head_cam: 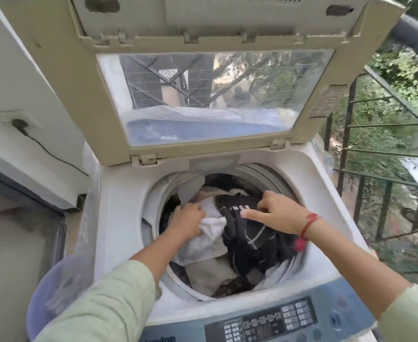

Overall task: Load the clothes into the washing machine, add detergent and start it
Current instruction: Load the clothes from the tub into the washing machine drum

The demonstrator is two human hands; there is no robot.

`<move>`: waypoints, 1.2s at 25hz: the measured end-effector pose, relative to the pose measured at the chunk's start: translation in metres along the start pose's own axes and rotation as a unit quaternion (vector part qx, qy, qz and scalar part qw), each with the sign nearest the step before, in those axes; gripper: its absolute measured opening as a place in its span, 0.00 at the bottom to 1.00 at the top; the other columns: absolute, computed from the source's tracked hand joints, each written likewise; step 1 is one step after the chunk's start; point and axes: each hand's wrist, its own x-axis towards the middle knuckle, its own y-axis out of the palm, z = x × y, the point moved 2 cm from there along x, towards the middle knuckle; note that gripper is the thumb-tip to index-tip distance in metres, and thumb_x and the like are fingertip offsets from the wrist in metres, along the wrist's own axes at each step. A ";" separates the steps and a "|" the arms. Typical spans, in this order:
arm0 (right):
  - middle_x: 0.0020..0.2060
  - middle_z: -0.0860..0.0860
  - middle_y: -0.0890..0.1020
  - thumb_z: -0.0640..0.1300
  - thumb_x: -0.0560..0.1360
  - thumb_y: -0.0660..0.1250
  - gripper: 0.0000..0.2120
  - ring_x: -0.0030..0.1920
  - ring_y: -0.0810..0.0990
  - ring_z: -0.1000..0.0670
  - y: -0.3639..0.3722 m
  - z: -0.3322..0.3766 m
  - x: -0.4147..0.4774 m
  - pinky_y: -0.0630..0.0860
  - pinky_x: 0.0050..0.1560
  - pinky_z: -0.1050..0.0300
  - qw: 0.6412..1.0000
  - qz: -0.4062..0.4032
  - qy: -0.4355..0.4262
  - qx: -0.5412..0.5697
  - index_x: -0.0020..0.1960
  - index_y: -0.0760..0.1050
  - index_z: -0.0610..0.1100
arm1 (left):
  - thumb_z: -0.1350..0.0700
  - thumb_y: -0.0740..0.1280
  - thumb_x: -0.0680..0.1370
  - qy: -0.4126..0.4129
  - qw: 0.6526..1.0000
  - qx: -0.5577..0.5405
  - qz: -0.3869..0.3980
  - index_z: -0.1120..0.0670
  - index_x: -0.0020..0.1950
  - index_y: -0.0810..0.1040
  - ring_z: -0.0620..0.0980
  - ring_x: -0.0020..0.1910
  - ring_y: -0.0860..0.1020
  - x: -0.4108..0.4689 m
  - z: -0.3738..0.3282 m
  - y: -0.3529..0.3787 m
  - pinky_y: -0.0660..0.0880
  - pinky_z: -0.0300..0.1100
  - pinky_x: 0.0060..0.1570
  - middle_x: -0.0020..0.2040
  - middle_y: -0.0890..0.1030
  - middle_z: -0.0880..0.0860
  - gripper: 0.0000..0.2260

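In the drum (264, 174): the clothes are already inside the washing machine (119, 218), heaped close to the rim, with a white garment (210, 233) on the left, a black garment (247, 238) with pale lettering on the right and a beige cloth (208, 270) nearer the person.
Head view, left hand (188, 217): it is down on the white garment with the fingers curled into the fabric, and it appears to grip a fold.
Head view, right hand (277, 211): the fingers are bent down onto the far edge of the black garment, seemingly bunching it, while the thumb sticks out straight. A red thread (307, 224) circles the wrist.
Lid (79, 95): it is swung fully up and back, leaving the opening free.
Step in hand: this is probably settling the load, the last part of loading.
How to do it well: push the pile down and spread it evenly round the drum, not lumped to one side. Tuck in any sleeve or hem that hangs over the rim so that nothing catches when the lid closes. Press loosely rather than packing tight, so water and detergent can get through.
Detergent: none is in view, so it must be fetched from outside the frame.
Control panel (272, 322): it sits at the near edge, under the forearms, and neither hand touches it.
Blue tub (62, 287): it stands just beside the machine on the left, and its contents are blurred.
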 end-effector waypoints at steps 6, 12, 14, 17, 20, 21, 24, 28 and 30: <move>0.49 0.51 0.80 0.46 0.74 0.69 0.12 0.52 0.78 0.51 -0.070 -0.008 0.001 0.73 0.55 0.56 0.914 -0.251 -0.026 0.317 0.56 0.76 0.45 | 0.43 0.72 0.68 -0.059 0.992 -0.019 0.108 0.54 0.46 0.74 0.52 0.43 0.77 -0.037 0.012 -0.034 0.69 0.43 0.38 0.43 0.78 0.51 0.17; 0.38 0.51 0.84 0.40 0.77 0.64 0.05 0.39 0.82 0.53 -0.167 0.061 -0.064 0.77 0.41 0.62 0.792 -0.268 -0.196 0.512 0.47 0.79 0.44 | 0.40 0.77 0.60 0.052 0.908 -0.402 -0.106 0.41 0.72 0.59 0.45 0.68 0.65 -0.051 -0.025 -0.133 0.66 0.44 0.65 0.69 0.66 0.47 0.45; 0.35 0.51 0.84 0.42 0.77 0.64 0.06 0.36 0.82 0.52 -0.187 0.072 -0.083 0.78 0.40 0.60 0.765 -0.235 -0.235 0.552 0.45 0.80 0.44 | 0.44 0.76 0.65 0.107 0.867 -0.464 -0.146 0.42 0.70 0.64 0.43 0.67 0.66 -0.057 -0.044 -0.176 0.65 0.41 0.63 0.68 0.68 0.45 0.36; 0.35 0.52 0.84 0.48 0.77 0.65 0.09 0.35 0.81 0.53 -0.219 0.073 -0.106 0.78 0.40 0.59 0.728 -0.295 -0.247 0.567 0.43 0.80 0.45 | 0.53 0.66 0.77 0.119 0.847 -0.467 -0.224 0.53 0.51 0.78 0.46 0.49 0.77 -0.060 -0.054 -0.223 0.71 0.42 0.47 0.47 0.80 0.48 0.06; 0.32 0.61 0.81 0.49 0.78 0.61 0.08 0.35 0.77 0.63 -0.254 0.043 -0.137 0.74 0.40 0.63 0.749 -0.511 -0.227 0.354 0.41 0.75 0.52 | 0.58 0.59 0.78 0.041 0.761 -0.518 -0.388 0.59 0.44 0.76 0.49 0.41 0.73 -0.072 -0.014 -0.270 0.67 0.45 0.41 0.39 0.76 0.54 0.09; 0.33 0.62 0.80 0.49 0.78 0.61 0.08 0.35 0.77 0.64 -0.264 0.033 -0.146 0.73 0.41 0.62 0.755 -0.536 -0.218 0.309 0.41 0.75 0.54 | 0.58 0.57 0.77 0.043 0.732 -0.524 -0.433 0.59 0.45 0.76 0.48 0.42 0.72 -0.081 -0.002 -0.292 0.68 0.45 0.42 0.40 0.76 0.55 0.09; 0.31 0.63 0.80 0.52 0.75 0.64 0.06 0.35 0.76 0.63 -0.276 0.021 -0.155 0.73 0.41 0.60 0.772 -0.520 -0.228 0.286 0.40 0.76 0.55 | 0.60 0.56 0.78 0.099 0.684 -0.535 -0.487 0.56 0.52 0.75 0.44 0.47 0.73 -0.109 0.003 -0.352 0.69 0.36 0.49 0.47 0.76 0.52 0.09; 0.36 0.50 0.79 0.51 0.75 0.66 0.09 0.39 0.76 0.51 -0.268 0.015 -0.134 0.71 0.40 0.56 0.800 -0.503 -0.185 0.269 0.42 0.78 0.46 | 0.57 0.56 0.78 0.134 0.796 -0.355 -0.471 0.53 0.44 0.72 0.46 0.41 0.75 -0.125 -0.004 -0.379 0.66 0.38 0.41 0.39 0.75 0.48 0.07; 0.42 0.44 0.81 0.46 0.77 0.64 0.08 0.44 0.78 0.46 -0.266 0.004 -0.131 0.69 0.44 0.58 0.827 -0.517 -0.108 0.196 0.49 0.79 0.43 | 0.56 0.60 0.78 0.073 0.875 -0.131 -0.461 0.57 0.47 0.71 0.59 0.43 0.77 -0.133 0.007 -0.380 0.62 0.43 0.38 0.40 0.78 0.56 0.05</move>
